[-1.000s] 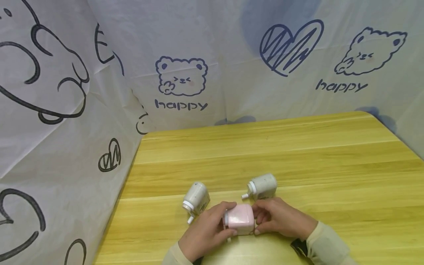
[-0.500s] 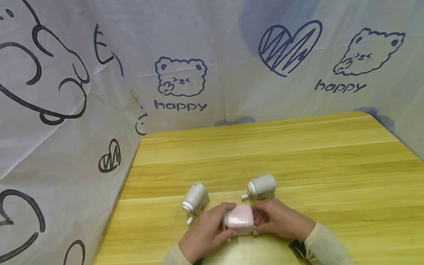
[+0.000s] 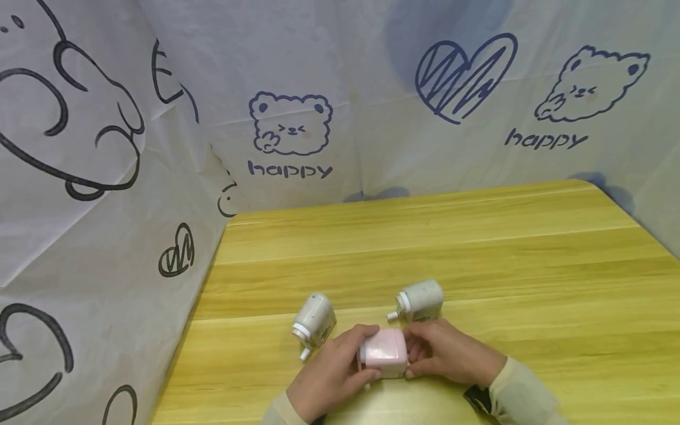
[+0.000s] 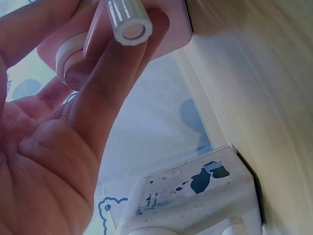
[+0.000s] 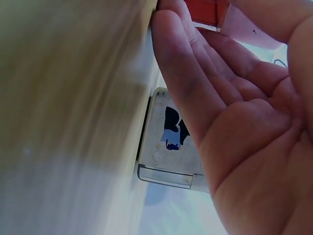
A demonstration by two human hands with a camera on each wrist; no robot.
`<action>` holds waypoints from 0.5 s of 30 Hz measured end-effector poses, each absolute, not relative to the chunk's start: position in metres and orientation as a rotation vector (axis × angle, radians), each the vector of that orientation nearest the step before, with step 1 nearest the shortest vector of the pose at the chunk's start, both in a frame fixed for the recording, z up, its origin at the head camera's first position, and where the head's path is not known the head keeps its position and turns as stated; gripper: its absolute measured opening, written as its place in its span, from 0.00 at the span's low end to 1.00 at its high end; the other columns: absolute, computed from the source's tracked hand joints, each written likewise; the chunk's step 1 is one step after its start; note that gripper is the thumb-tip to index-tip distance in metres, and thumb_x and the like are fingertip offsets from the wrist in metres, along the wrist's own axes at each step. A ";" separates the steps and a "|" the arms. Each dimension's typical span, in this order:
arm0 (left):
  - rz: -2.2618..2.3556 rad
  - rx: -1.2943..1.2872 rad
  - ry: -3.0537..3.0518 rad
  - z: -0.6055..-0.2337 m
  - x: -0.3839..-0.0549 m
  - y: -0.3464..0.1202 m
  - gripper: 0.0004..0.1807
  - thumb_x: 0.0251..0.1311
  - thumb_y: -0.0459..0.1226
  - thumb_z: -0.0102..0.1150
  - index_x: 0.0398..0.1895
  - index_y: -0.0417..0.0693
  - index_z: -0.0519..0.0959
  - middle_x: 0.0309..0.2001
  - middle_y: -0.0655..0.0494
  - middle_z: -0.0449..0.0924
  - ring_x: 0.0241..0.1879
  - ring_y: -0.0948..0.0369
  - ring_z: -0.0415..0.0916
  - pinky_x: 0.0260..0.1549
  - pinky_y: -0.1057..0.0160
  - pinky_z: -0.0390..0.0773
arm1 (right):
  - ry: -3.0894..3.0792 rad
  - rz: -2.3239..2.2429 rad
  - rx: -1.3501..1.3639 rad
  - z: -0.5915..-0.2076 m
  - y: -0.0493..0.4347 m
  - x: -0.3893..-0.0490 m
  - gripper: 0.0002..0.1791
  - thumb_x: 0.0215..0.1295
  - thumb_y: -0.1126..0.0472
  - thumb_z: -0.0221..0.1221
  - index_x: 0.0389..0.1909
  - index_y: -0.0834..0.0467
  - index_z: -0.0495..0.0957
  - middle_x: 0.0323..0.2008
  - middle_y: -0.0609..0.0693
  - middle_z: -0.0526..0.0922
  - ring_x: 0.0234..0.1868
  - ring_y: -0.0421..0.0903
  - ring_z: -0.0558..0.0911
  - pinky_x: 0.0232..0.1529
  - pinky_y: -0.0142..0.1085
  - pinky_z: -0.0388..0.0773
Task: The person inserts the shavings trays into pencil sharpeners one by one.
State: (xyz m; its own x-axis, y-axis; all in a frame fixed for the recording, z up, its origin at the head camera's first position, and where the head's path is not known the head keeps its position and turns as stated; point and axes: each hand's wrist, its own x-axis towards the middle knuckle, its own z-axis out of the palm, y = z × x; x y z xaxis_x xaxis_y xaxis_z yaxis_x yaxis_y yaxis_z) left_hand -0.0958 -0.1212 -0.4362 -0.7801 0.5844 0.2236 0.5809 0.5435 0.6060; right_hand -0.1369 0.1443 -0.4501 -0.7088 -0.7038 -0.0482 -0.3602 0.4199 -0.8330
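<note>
A pink pencil sharpener (image 3: 385, 348) lies near the front of the table between both hands. My left hand (image 3: 330, 370) grips its left end, thumb on the near side and fingers on the far side. In the left wrist view, the ribbed crank knob (image 4: 131, 28) shows in front of the fingers. At the opposite end, my right hand (image 3: 454, 349) holds the sharpener's corners with thumb and forefinger. A reddish see-through part (image 5: 203, 13) of it shows past the fingertips in the right wrist view.
Two off-white crank sharpeners lie on the wood-grain table (image 3: 478, 236): the left sharpener (image 3: 317, 314) beside my left hand, the right sharpener (image 3: 425, 297) just beyond my right hand. White cloth (image 3: 382, 147) with drawings hangs behind and along the left.
</note>
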 end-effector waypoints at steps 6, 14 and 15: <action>1.070 1.026 2.773 -0.437 -0.095 -0.120 0.32 0.61 0.39 0.73 0.66 0.41 0.71 0.55 0.48 0.83 0.50 0.62 0.81 0.49 0.63 0.83 | 2.300 -1.189 -0.928 -0.449 0.147 -0.136 0.24 0.61 0.55 0.74 0.54 0.62 0.81 0.42 0.42 0.85 0.38 0.35 0.82 0.40 0.32 0.83; 1.046 0.961 2.889 -0.429 -0.089 -0.120 0.32 0.65 0.55 0.67 0.64 0.45 0.77 0.55 0.53 0.84 0.45 0.65 0.82 0.43 0.65 0.83 | 2.414 -1.211 -0.954 -0.433 0.158 -0.132 0.14 0.72 0.59 0.64 0.53 0.61 0.84 0.42 0.45 0.88 0.38 0.35 0.84 0.39 0.33 0.84; 1.044 0.966 2.941 -0.427 -0.088 -0.120 0.31 0.66 0.56 0.65 0.63 0.45 0.79 0.55 0.53 0.85 0.45 0.65 0.83 0.42 0.65 0.84 | 2.442 -1.263 -0.948 -0.429 0.160 -0.132 0.11 0.73 0.58 0.63 0.50 0.59 0.85 0.39 0.44 0.88 0.36 0.35 0.85 0.37 0.33 0.84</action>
